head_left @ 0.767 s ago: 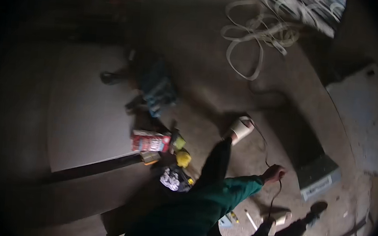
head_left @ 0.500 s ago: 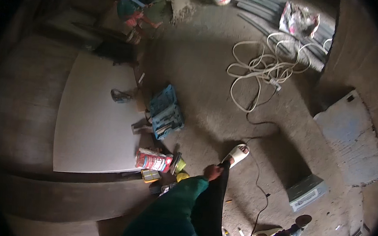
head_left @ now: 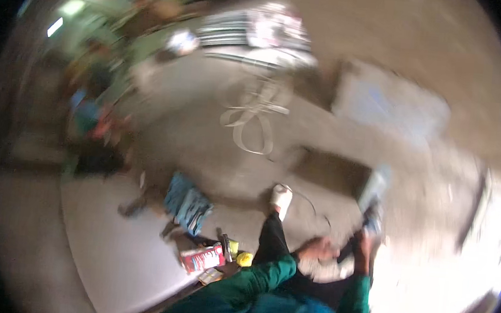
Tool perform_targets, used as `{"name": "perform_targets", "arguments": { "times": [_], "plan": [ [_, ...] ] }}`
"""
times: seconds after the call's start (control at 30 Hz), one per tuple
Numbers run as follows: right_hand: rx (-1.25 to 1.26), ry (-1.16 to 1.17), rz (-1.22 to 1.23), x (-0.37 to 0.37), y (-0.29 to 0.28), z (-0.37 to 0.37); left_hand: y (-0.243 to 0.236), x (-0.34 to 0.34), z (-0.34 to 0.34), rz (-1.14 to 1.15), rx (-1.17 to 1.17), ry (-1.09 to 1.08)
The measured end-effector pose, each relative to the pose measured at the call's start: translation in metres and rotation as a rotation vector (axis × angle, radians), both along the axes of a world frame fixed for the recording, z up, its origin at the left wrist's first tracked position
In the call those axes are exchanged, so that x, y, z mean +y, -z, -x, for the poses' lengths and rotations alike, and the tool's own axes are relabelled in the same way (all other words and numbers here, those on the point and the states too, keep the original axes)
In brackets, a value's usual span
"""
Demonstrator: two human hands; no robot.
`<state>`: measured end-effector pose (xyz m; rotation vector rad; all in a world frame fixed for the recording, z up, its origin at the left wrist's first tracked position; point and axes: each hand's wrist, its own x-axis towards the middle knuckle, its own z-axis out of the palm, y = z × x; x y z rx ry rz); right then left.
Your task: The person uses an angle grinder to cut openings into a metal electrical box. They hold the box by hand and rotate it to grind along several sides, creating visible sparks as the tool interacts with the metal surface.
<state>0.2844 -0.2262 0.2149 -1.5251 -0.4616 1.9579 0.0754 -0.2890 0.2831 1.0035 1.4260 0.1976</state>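
Note:
My right hand [head_left: 364, 248] is closed around a dark, blurred power tool [head_left: 373, 218], whose front end points away from me, close to a grey-blue box [head_left: 373, 187]. The tool's kind is smeared by motion. My left hand [head_left: 318, 249] hangs to the left of it, over my lap, fingers loosely stretched and nothing visible in them. Between my hands and my foot in a white sandal [head_left: 281, 197], a thin dark cord [head_left: 311, 205] curves over the floor.
To the left are a pale board [head_left: 120, 246], a blue tool case [head_left: 189, 204], a red-and-white bag [head_left: 202, 260] and a yellow object [head_left: 244, 259]. Ahead lie a coiled white cable [head_left: 253, 124] and grey lengths [head_left: 225, 28]. A pale slab [head_left: 390, 103] is at right; another person [head_left: 89, 117] crouches far left.
My view has swung to the right. My left hand has left my knee and moved toward the right hand. The power tool has come up nearer the box.

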Motion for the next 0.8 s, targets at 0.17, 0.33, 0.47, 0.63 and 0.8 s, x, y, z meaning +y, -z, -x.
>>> {"name": "perform_targets", "arguments": {
  "times": [0.17,0.33,0.47,0.63,0.8],
  "plan": [
    [-0.301,-0.019,-0.005,0.026,-0.022,0.041,-0.039,0.039,-0.038,0.214,0.161,0.156],
    [-0.312,-0.08,-0.05,0.019,-0.043,0.028,-0.022,0.017,-0.052,0.355,0.176,0.191],
    [-0.241,-0.046,-0.025,0.006,-0.046,0.028,-0.029,0.004,-0.057,0.332,0.14,0.062],
    [-0.278,-0.059,-0.02,0.005,-0.048,0.033,-0.035,0.009,-0.052,0.399,0.168,0.096],
    [-0.265,-0.042,0.005,0.009,-0.051,0.036,-0.026,0.008,-0.047,0.389,0.125,0.078]
  ]
}}
